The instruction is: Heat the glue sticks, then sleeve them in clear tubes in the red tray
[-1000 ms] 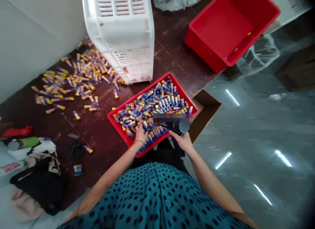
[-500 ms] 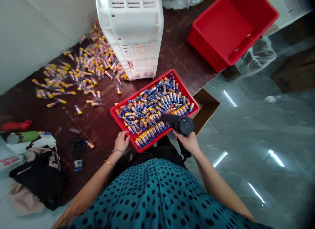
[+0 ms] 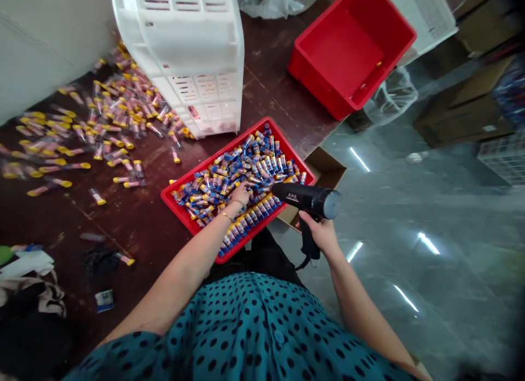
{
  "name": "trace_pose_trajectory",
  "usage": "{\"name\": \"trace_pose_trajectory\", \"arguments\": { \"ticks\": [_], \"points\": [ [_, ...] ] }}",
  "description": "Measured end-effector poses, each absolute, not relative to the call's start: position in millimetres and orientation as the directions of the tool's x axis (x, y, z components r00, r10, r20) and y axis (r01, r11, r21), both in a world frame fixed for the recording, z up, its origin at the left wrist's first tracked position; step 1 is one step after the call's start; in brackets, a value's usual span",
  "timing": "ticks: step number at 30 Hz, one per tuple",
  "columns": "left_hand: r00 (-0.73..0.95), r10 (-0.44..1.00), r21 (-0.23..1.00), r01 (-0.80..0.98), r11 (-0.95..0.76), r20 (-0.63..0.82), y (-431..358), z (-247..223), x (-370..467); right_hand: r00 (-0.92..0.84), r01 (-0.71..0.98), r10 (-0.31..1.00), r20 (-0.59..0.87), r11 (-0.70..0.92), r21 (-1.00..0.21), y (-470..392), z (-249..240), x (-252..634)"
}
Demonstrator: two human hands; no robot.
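With the right hand (image 3: 322, 233) gripping the dryer (image 3: 302, 199), aim its nine-o'clock nozzle (image 3: 278, 190) at the tubes (image 3: 245, 168), avoiding the left hand (image 3: 240, 194), whose grip cannot be determined.

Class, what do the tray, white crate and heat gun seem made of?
Tray: probably plastic, smooth; even red, rounded rim. White crate: likely plastic, soft sheen; moulded slots. Heat gun: apparently plastic, matt; black, little shine; its grey end possibly metal.

The tray (image 3: 289, 147) is red, its tubes (image 3: 250, 219) blue and yellow, the heat gun (image 3: 301, 197) black, the shirt (image 3: 246, 326) black-dotted teal.
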State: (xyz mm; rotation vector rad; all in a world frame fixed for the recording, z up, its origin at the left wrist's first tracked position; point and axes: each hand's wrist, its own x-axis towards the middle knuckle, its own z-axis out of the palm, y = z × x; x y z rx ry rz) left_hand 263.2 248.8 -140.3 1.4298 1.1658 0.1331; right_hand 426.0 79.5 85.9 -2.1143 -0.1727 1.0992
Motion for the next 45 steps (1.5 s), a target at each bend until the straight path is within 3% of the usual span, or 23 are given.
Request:
{"name": "trace_pose_trajectory", "arguments": {
  "ticks": [5, 8, 11, 17, 20, 23, 27, 32, 35, 38, 42, 45],
  "points": [
    [0.386, 0.745, 0.725, 0.663, 0.185, -0.543, 257.1, -116.4, 161.9, 0.394, -0.157, 0.541, -0.743, -0.756, -0.635, 70.1, 78.5, 412.5],
    [0.313, 0.779, 0.676, 0.714, 0.184, -0.543, 242.5, -94.5, 89.9, 0.466, -0.055, 0.589, -0.661, -0.726, -0.686, 69.6, 68.7, 409.3],
    [0.267, 0.802, 0.645, 0.743, 0.181, -0.534, 216.0, -79.2, 45.3, 0.491, -0.071, 0.575, -0.654, -0.722, -0.688, 75.4, 63.5, 409.8],
    [0.227, 0.819, 0.648, 0.731, 0.214, -0.526, 164.8, -78.7, 30.5, 0.422, -0.048, 0.639, -0.643, -0.693, -0.72, 88.7, 54.6, 393.9],
    [0.207, 0.819, 0.646, 0.725, 0.239, -0.536, 153.2, -82.1, 26.9, 0.308, -0.05, 0.665, -0.68, -0.703, -0.71, 94.0, 51.2, 377.7],
    [0.183, 0.821, 0.636, 0.728, 0.257, -0.541, 149.9, -82.2, 13.9, 0.283, 0.031, 0.71, -0.645, -0.679, -0.733, 100.9, 49.4, 360.0],
    [0.117, 0.83, 0.6, 0.746, 0.289, -0.545, 151.4, -80.8, -11.9, 0.119, 0.021, 0.746, -0.656, -0.662, -0.749, 111.4, 46.2, 334.6],
    [0.079, 0.843, 0.562, 0.778, 0.282, -0.532, 152.3, -79.1, -33.5, 0.13, 0.046, 0.796, -0.591, -0.601, -0.798, 119.7, 46.6, 317.0],
    [0.118, 0.854, 0.564, 0.795, 0.225, -0.506, 153.8, -76.5, -28.8, 0.146, 0.049, 0.791, -0.594, -0.606, -0.794, 119.2, 45.9, 328.9],
    [0.217, 0.86, 0.59, 0.799, 0.115, -0.461, 160.5, -75.8, -2.1, 0.373, 0.03, 0.698, -0.612, -0.668, -0.744, 114.0, 40.8, 360.2],
    [0.464, 0.794, 0.657, 0.745, -0.11, -0.393, 180.3, -87.9, 74.9, 0.624, -0.189, 0.456, -0.635, -0.7, -0.688, 104.6, 36.5, 414.0],
    [0.679, 0.655, 0.728, 0.626, -0.28, -0.332, 206.0, -107.6, 148.8, 0.686, -0.232, 0.399, -0.608, -0.672, -0.703, 99.1, 41.7, 442.8]
  ]
}}
